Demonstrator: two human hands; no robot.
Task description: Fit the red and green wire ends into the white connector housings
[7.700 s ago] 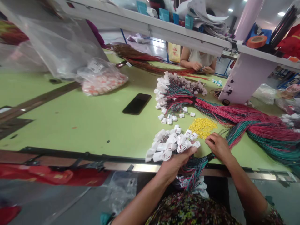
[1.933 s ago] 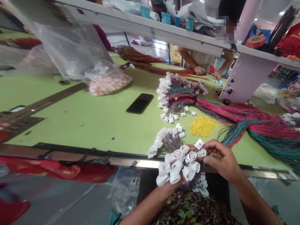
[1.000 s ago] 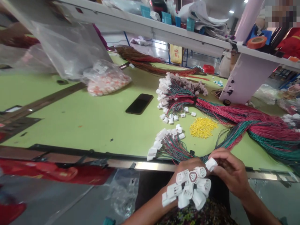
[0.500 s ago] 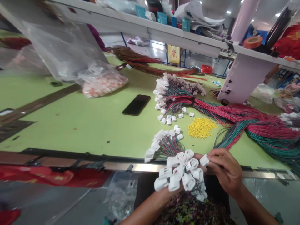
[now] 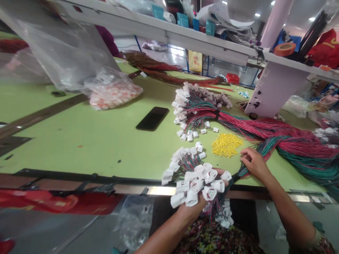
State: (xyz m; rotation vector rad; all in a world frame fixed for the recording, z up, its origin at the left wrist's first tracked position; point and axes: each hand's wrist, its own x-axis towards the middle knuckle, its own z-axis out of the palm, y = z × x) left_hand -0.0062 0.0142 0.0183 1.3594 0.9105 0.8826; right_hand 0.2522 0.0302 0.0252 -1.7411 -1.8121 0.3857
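My left hand (image 5: 201, 204) is closed around the wires of a bunch of white plastic connectors (image 5: 196, 186), mostly hidden beneath them. Their faces with round holes point up and toward me. Beyond the bunch, more white connectors on thin wires (image 5: 182, 155) lie at the table edge. My right hand (image 5: 253, 163) is over the green and red wires, beside a pile of small yellow pieces (image 5: 227, 145). Its fingers are bent, thumb and fingertips slightly apart, with nothing visible between them. Black tape (image 5: 235, 177) wraps the wires between my hands.
A large wire bundle (image 5: 265, 130) with white connectors crosses the green table (image 5: 106, 141). A black phone (image 5: 153, 118) lies left of it. Behind are a bag of orange-and-white pieces (image 5: 113, 93) and brown-red wires (image 5: 150, 68). A white shelf (image 5: 159, 31) spans above.
My right hand has left the white connector beside the bunch and moved up and slightly right toward the yellow pieces. My left hand still holds the bunch, shifted slightly left.
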